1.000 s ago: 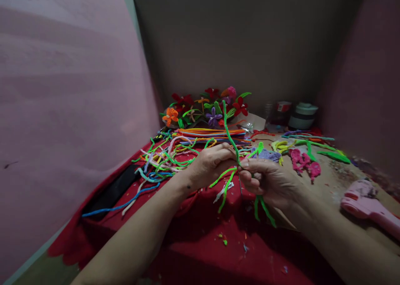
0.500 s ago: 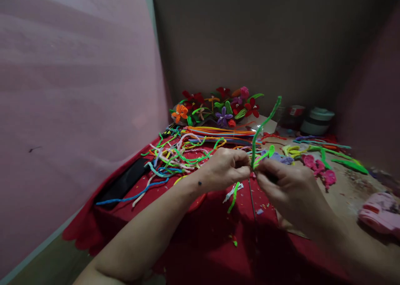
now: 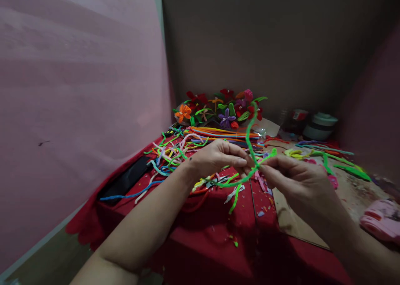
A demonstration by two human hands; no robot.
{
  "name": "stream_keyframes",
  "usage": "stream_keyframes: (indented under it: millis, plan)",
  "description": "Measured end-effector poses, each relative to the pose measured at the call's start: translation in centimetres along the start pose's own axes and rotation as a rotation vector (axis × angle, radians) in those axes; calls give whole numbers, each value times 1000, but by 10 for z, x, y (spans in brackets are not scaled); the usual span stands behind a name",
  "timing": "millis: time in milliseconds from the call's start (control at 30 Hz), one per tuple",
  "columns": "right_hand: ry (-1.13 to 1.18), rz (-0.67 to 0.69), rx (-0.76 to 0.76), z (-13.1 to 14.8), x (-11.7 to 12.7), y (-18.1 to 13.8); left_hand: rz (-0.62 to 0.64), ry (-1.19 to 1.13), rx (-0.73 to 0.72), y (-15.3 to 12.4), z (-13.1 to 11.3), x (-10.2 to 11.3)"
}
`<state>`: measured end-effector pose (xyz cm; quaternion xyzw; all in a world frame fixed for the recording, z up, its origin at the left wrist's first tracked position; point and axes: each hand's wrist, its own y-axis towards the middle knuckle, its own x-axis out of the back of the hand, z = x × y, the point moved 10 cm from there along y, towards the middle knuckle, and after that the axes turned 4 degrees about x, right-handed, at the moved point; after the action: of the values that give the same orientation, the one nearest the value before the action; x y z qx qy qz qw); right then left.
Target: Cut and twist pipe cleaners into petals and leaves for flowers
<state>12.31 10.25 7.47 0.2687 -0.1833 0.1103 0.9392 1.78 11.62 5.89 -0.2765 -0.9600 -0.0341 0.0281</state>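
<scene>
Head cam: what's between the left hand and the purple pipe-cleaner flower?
A bundle of multicoloured pipe cleaners, orange ones prominent, lies between the left hand and the purple pipe-cleaner flower in the head view.

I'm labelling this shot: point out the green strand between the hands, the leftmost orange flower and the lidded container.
Green strand (image 3: 248,137), head view: its raised length.
Orange flower (image 3: 183,113), head view: its petals' centre.
Lidded container (image 3: 319,131), head view: middle of its side.
</scene>
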Motion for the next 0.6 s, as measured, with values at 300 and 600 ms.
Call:
stream_keyframes:
  millis: [300, 600]
  plan:
    - [747, 58, -478, -42, -30, -10, -295, 772, -676, -26, -60, -20]
    - [218, -32, -119, -13, -8, -7, -280, 756, -390, -16, -41, -18]
